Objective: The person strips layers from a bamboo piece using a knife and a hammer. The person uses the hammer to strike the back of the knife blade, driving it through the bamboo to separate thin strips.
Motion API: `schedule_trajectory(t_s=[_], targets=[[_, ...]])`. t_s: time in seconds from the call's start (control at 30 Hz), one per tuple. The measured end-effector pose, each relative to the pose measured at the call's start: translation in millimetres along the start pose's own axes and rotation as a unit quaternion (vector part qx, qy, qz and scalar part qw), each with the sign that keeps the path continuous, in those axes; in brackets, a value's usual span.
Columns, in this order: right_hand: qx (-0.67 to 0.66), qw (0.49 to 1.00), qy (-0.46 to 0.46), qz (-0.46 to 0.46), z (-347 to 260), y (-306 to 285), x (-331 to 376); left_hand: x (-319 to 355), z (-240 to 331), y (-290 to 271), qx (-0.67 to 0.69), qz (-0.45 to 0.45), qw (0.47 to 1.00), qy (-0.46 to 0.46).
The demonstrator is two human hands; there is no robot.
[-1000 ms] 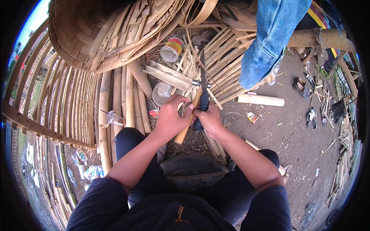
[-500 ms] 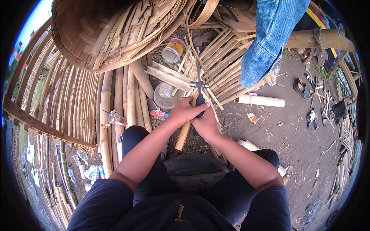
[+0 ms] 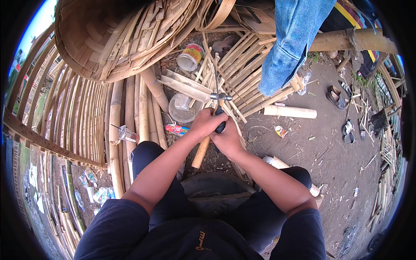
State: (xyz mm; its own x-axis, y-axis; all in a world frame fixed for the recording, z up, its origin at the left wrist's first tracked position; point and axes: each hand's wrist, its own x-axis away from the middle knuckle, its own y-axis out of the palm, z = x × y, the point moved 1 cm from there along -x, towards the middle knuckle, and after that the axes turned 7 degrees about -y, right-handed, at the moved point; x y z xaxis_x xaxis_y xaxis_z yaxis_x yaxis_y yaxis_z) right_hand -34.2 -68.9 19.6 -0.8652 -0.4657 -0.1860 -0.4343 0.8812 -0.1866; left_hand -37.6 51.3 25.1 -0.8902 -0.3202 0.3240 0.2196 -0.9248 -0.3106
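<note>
Fingers [image 3: 208, 121] of both hands clench a hammer [image 3: 219, 110], head pointing away, handle upright.

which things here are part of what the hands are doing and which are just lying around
In hand:
- left hand and right hand, both closed around the hammer
- wooden stick under the hands
- bamboo strips just beyond the hammer head

Lying about:
- tin can
- plastic cup
- cut bamboo piece
- sandals
- hanging jeans
- woven basket
</note>
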Motion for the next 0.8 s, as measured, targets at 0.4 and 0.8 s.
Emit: schedule_trajectory(t_s=[0.4, 0.8], targets=[[-0.128, 0.983, 0.048, -0.125, -38.1, -11.5, 3.0, -6.9, -2.3, -14.3, 0.143, -0.033, 0.987, -0.068], [-0.025, 0.991, 0.017, -0.132, -25.6, -6.7, 8.6, 17.0, 23.8, -18.5, 0.148, -0.051, 0.982, -0.102]])
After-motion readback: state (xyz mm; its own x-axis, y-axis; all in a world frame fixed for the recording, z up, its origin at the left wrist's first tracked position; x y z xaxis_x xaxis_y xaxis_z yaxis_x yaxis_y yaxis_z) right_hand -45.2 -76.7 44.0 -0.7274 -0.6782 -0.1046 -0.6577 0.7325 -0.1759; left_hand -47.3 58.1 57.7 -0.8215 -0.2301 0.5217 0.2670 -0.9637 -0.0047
